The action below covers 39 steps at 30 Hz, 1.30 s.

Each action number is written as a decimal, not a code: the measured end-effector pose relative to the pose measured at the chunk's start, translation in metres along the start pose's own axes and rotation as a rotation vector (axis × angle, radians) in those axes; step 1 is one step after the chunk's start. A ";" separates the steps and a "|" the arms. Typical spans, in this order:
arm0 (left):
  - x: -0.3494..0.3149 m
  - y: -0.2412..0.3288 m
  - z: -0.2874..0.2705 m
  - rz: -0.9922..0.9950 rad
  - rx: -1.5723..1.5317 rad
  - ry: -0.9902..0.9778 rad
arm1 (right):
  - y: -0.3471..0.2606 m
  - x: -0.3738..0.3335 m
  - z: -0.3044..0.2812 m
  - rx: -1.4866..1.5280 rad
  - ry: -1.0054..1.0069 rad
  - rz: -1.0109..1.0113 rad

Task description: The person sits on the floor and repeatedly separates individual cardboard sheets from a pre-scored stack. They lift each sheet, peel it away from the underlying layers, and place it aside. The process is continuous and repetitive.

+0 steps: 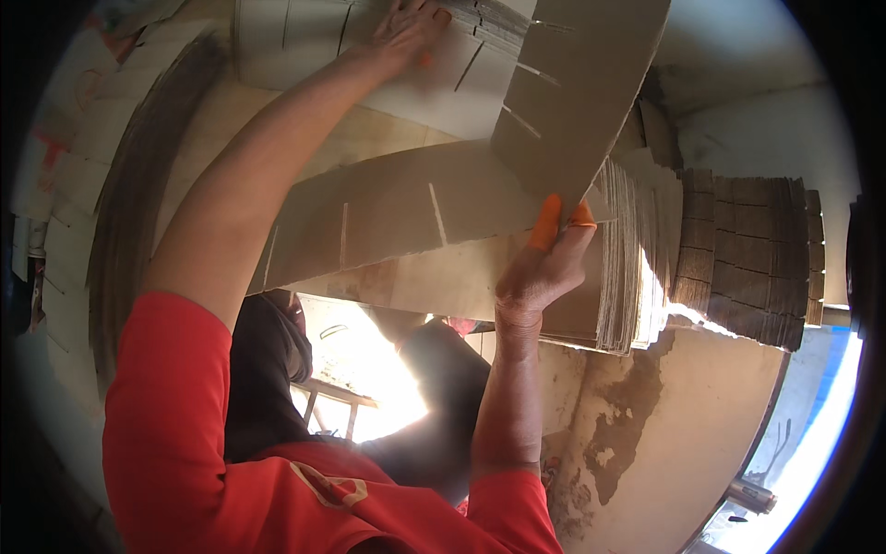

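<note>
Slotted cardboard (388,203) at the clock's centre, clamped in the right hand (544,263).
Hands apart: orange finger covers (546,223) show toward two o'clock; a cardboard stack (632,277) stands beyond at three; at twelve, the left hand (409,35) bends over a slotted pile (452,92), its grip unclear.

Left hand (411,35): far side, upon far cardboard stack (314,46). Right hand (546,263): nearer body, right of centre, gripping corner where lower cardboard panel (388,203) and upper cardboard panel (591,83) meet. Lower panel: extending left above worktop (369,129), left end beside left forearm. Upper panel: reaching away from right hand, before far stack's right end. Right stack (632,258): just right of right hand; outer stack (752,249): farther right. Left stack (152,185): outside left arm. Legs (268,365): below, between arms.
</note>
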<state>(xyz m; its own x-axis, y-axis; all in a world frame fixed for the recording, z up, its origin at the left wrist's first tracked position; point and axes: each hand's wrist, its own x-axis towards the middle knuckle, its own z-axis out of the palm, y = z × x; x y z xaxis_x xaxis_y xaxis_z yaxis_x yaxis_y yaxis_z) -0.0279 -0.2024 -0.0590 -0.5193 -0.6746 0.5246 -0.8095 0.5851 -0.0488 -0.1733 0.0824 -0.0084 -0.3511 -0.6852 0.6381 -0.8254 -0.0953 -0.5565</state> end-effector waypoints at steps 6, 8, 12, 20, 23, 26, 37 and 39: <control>0.000 -0.016 0.009 0.151 -0.086 0.037 | -0.004 0.001 0.001 -0.007 0.039 0.014; -0.004 -0.012 -0.004 0.217 -0.118 0.141 | -0.004 0.002 0.002 0.006 0.053 -0.002; -0.009 -0.014 -0.022 0.256 -0.245 0.160 | -0.016 0.005 -0.002 0.051 0.014 0.037; -0.012 -0.003 -0.044 0.226 -0.193 0.151 | -0.013 0.005 -0.004 0.052 0.072 -0.082; -0.015 0.002 -0.049 0.323 -0.195 0.282 | -0.013 0.006 -0.006 0.082 0.055 -0.051; -0.022 -0.005 -0.045 0.329 -0.196 0.175 | -0.011 0.005 -0.004 0.089 0.050 -0.076; -0.031 0.018 -0.074 0.235 -0.313 -0.314 | -0.012 0.001 -0.008 0.005 0.021 -0.111; -0.037 0.018 -0.071 0.238 -0.249 -0.239 | -0.016 0.002 -0.006 0.013 0.046 -0.150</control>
<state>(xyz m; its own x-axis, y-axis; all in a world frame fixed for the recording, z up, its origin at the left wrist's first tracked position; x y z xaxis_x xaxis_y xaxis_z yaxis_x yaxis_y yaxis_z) -0.0039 -0.1351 -0.0193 -0.7567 -0.5758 0.3097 -0.5835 0.8084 0.0775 -0.1638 0.0868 0.0049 -0.2449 -0.6288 0.7380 -0.8642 -0.2036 -0.4602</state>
